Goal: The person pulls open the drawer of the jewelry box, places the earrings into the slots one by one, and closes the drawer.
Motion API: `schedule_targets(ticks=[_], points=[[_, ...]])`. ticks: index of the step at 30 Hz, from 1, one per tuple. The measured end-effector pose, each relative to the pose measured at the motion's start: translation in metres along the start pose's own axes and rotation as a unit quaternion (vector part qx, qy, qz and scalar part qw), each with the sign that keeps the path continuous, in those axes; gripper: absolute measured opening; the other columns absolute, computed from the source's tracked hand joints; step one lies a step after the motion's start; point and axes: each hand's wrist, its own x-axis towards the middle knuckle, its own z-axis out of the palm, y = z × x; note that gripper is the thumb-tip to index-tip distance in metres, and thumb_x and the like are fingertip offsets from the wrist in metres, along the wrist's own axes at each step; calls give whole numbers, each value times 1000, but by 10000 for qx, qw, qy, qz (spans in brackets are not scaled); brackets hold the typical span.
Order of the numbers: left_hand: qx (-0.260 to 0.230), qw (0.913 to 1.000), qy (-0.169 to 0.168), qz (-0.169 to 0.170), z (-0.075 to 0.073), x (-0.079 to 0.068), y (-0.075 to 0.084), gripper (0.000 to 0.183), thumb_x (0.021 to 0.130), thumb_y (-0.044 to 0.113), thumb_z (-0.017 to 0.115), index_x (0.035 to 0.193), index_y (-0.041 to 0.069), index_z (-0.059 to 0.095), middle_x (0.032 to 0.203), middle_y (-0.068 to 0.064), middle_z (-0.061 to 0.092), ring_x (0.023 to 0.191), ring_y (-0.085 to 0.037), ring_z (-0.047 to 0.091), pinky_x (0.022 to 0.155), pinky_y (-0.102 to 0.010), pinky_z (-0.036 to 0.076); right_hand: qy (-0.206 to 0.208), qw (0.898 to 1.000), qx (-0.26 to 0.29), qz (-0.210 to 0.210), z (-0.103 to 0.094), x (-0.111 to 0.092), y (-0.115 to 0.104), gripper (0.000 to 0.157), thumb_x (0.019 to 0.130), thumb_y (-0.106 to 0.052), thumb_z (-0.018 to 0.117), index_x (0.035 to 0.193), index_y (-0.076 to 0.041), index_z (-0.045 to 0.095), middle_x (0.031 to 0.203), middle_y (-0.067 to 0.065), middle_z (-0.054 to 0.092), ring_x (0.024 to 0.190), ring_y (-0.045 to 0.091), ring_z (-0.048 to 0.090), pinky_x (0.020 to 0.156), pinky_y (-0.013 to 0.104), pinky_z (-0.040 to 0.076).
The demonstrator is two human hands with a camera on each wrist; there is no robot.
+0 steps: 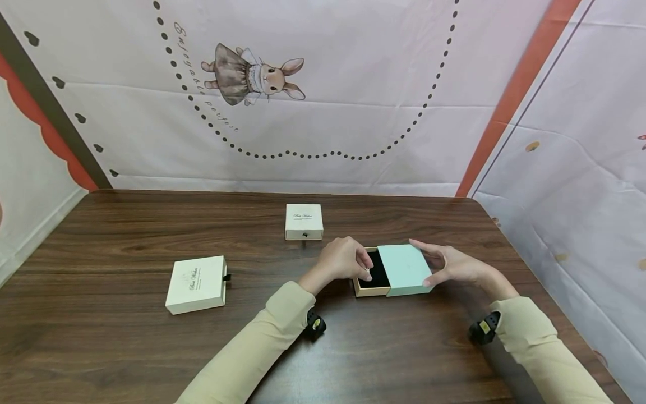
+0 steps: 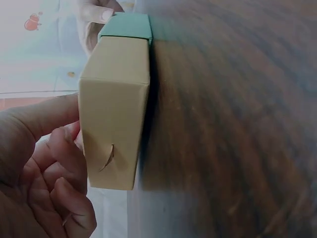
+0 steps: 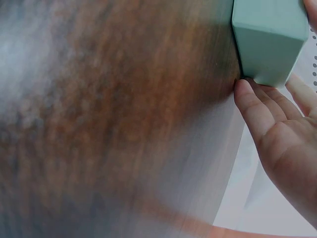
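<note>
A mint-green box sleeve [image 1: 405,269] lies on the table, and its tan drawer [image 1: 372,292] sticks out to the left, showing a black lining [image 1: 375,274]. Over that lining, my left hand [image 1: 345,259] pinches a small shiny piece [image 1: 369,271] between thumb and fingertips; its kind is too small to tell. In the left wrist view the drawer's end wall [image 2: 113,134] has a narrow slit with a ribbon end. My right hand [image 1: 456,265] holds the sleeve's right end, thumb at the near corner and fingers at the far one.
A white gift box [image 1: 304,221] with printed lettering and a dark pull tab stands at the back. Another white box [image 1: 197,283] lies to the left, its tab facing right. Behind the brown wooden table [image 1: 126,348] hangs a printed cloth [image 1: 353,67] with a rabbit.
</note>
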Motion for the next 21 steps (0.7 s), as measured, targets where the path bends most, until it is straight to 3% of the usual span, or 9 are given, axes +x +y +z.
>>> schedule_targets(ticks=[11, 21], points=[[329, 9994, -93, -4, 6, 5, 1, 12, 66, 30, 80, 71, 29, 69, 65, 19, 63, 62, 1, 54, 58, -21, 40, -9, 10000, -5, 36, 0, 0, -1, 95, 72, -13, 75, 145, -2, 14, 148, 26, 11, 133, 44, 17, 100, 55, 27], [295, 9993, -238, 50, 2, 3, 3, 7, 70, 28, 77, 70, 31, 70, 65, 20, 64, 67, 1, 56, 63, -23, 43, 4, 10000, 2, 82, 0, 0, -2, 96, 72, -13, 75, 145, -1, 14, 148, 26, 12, 132, 46, 19, 101, 58, 25]])
